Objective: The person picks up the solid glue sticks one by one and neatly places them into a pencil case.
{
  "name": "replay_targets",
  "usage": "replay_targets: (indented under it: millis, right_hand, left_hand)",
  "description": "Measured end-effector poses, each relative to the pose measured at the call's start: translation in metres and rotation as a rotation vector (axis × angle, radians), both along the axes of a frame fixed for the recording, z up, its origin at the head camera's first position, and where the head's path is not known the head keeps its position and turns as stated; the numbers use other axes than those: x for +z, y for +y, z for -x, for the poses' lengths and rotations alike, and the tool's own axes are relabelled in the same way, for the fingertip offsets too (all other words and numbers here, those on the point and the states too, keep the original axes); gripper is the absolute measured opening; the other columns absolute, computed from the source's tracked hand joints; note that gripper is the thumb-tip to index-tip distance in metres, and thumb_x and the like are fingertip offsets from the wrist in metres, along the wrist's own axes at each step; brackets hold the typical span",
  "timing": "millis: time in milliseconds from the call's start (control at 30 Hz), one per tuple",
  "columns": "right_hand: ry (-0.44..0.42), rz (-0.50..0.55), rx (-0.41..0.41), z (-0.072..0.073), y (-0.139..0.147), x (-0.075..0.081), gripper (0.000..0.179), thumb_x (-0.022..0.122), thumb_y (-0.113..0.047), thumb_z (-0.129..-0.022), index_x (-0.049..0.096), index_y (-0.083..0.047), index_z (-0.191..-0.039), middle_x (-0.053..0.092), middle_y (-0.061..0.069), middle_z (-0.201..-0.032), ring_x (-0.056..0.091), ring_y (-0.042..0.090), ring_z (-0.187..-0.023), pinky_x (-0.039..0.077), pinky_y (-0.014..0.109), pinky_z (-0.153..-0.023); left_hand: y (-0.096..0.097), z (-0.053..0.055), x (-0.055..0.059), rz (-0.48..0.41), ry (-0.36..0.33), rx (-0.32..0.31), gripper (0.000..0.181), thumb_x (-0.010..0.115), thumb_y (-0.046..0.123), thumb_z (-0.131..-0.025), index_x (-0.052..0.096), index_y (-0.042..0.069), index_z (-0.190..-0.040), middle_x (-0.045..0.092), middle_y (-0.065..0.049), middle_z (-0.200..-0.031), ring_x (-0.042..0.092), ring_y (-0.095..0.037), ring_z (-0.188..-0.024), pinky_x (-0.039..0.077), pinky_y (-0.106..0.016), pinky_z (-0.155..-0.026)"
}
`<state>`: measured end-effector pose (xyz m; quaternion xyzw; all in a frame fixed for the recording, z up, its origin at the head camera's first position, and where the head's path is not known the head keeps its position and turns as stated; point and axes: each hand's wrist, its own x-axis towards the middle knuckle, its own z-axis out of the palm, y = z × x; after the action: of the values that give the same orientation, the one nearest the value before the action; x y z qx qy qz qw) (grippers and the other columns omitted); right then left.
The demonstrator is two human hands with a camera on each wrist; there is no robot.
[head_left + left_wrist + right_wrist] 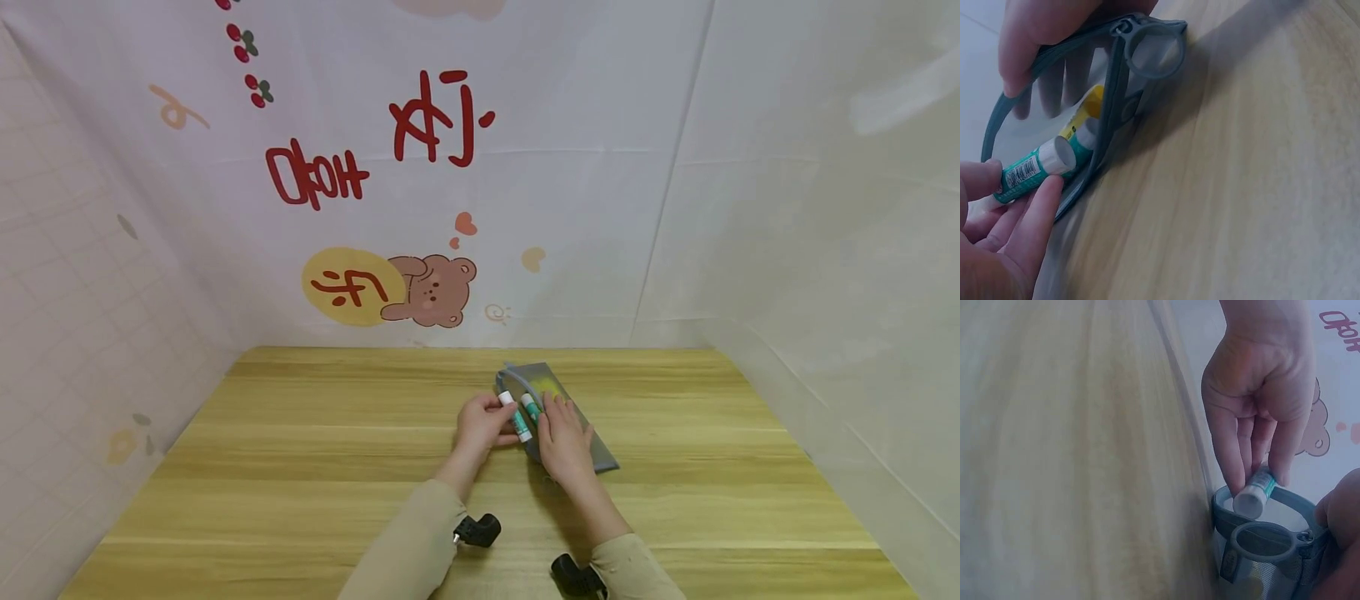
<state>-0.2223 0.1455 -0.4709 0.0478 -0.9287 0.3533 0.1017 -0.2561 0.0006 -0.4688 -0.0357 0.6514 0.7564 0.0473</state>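
Observation:
My left hand (478, 427) pinches a glue stick (518, 422) with a green label and white ends, right at the mouth of a grey mesh zip pouch (602, 456). Its barcode faces the left wrist camera. My right hand (564, 442) grips the pouch by its rim, which stands spread in a loop. Inside lie a second green glue stick (1083, 139) and a yellow item (1090, 107), partly hidden by the rim. A grey ring (1262, 542) hangs from the zip end. In the right wrist view the held glue stick (1252, 501) overlaps the opening.
The pouch lies on a wood-grain table (315, 467), towards its back. Behind rises a white cloth (570, 167) printed with red characters and a bear. Black wrist camera mounts (480, 530) sit by both sleeves.

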Motion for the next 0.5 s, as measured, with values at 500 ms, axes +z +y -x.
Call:
replay_targets:
  millis: [500]
  right_hand:
    - [0.007,-0.006,-0.007,-0.0008,-0.0006,-0.0009,0.045,0.039,-0.018,-0.107,0.043,0.004,-0.146,0.036,0.032,-0.149,0.023,0.050,-0.141,0.007,0.083,-0.102]
  left_hand:
    - [0.0054,-0.0015,-0.0038,-0.016,-0.059,-0.133,0.029,0.053,0.008,-0.102,0.058,-0.018,-0.115,0.066,-0.035,-0.099,0.071,-0.035,-0.083,0.061,-0.041,-0.072]
